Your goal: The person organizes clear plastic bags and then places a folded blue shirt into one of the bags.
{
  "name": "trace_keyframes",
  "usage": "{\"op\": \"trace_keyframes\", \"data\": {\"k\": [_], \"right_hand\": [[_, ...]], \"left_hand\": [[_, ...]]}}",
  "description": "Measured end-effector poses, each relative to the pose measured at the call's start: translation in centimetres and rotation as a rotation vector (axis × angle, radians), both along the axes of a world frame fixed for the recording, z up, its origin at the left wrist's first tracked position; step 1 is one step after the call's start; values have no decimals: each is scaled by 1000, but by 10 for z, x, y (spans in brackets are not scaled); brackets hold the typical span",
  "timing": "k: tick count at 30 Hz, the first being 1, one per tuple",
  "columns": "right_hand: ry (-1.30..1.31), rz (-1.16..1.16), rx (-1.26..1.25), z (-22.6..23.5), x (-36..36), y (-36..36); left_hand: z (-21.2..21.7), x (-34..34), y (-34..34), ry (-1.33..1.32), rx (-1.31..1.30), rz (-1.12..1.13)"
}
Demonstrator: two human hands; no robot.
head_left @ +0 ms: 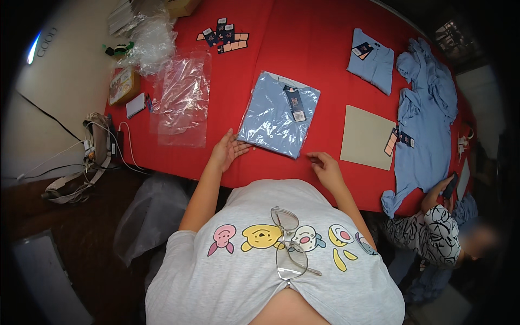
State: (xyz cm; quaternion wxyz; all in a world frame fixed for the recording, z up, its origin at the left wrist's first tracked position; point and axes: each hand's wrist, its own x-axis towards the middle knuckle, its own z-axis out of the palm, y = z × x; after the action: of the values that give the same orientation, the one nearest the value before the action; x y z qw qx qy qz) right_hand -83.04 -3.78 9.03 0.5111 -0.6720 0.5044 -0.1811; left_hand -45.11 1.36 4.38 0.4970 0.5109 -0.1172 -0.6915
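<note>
A folded light blue shirt (271,127) lies in a clear plastic bag in front of me, with a dark hang tag (294,103) showing near its collar. At the bag's lower left corner is my left hand (230,150), open, palm turned up, its fingertips touching or almost touching the plastic. My right hand (326,167) rests just off the lower right corner, fingers loosely bent and holding nothing. Left of the shirt are flat clear bags (184,103). To the right lies a beige card sheet (365,138) with a tag at its edge.
Several hang tags (225,37) lie at the back. A folded blue shirt (371,60) and unfolded blue garments (425,119) occupy the right side of the red table (260,168). A yellowish box (123,86) stands at left. Another person (428,230) sits at lower right.
</note>
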Motion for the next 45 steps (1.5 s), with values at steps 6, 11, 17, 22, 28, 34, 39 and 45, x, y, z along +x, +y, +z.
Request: {"op": "trace_keyframes", "data": {"k": [6,11,17,22,28,34,39,45], "right_hand": [[-474,-409,620,-10,29,-11],[-404,-391,635,-12,64,-36],[-435,-439,561,-21,62,-46],[-533,-521,580,-17,66,-33],[-747,-512,516,18,56,-67],[-902,-450,133,107,9,-175],[-820,-516,-438,131,-12,-232],[-859,-738,-454,73,-20,-240]], "left_hand": [[6,-1,-13,-157,52,-82],[11,-15,-28,-182,103,-216],[9,-35,-19,-182,104,-268],[6,-28,-20,-164,92,-342],[7,-22,-19,-137,82,-353],[6,-18,-18,-134,78,-360],[10,-14,-19,-68,60,-382],[3,-13,-19,-26,24,-368]]}}
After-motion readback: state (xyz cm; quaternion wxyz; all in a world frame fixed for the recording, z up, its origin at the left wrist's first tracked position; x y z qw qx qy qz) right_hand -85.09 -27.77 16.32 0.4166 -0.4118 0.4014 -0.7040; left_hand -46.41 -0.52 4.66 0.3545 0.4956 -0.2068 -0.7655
